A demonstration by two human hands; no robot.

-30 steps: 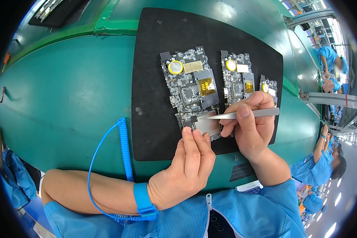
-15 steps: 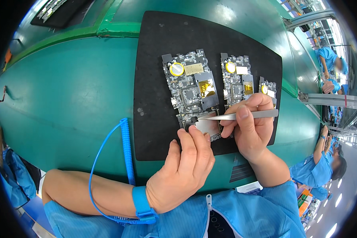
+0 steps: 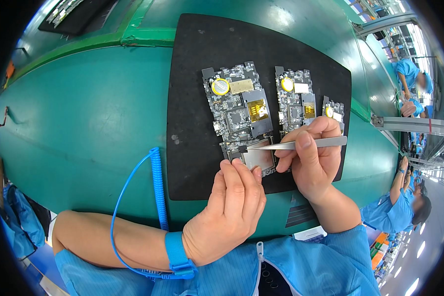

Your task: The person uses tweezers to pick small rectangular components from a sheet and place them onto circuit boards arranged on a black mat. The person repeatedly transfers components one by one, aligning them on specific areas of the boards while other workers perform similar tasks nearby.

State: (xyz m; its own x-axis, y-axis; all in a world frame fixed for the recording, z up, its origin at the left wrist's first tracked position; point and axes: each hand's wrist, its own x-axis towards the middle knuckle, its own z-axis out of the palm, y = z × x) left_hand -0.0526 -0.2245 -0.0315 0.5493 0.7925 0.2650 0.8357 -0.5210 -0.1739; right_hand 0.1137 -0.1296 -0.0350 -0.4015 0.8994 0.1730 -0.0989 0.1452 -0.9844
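A black circuit board [image 3: 232,116] with a yellow-rimmed coin cell [image 3: 220,87] lies on a black mat [image 3: 192,54]. At its near end is a flat silver metal plate [image 3: 258,159]. My left hand [image 3: 232,197] has its fingers drawn together on the board's near left edge, gripping it there; the fingertips' undersides are hidden. In my right hand [image 3: 313,163], thumb and fingers pinch a pair of metal tweezers [image 3: 325,142]. The tweezers point left, and their tips meet the far edge of the silver plate.
Two similar boards, a middle one [image 3: 295,93] and a right one [image 3: 334,109], lie on the mat, partly behind my right hand. A blue coiled cord [image 3: 159,192] runs to the strap [image 3: 176,249] on my left wrist. Co-workers in blue sit at the right.
My left fingers have shifted slightly left along the board's near edge. The tweezers' tips stay at almost the same spot on the plate's far edge.
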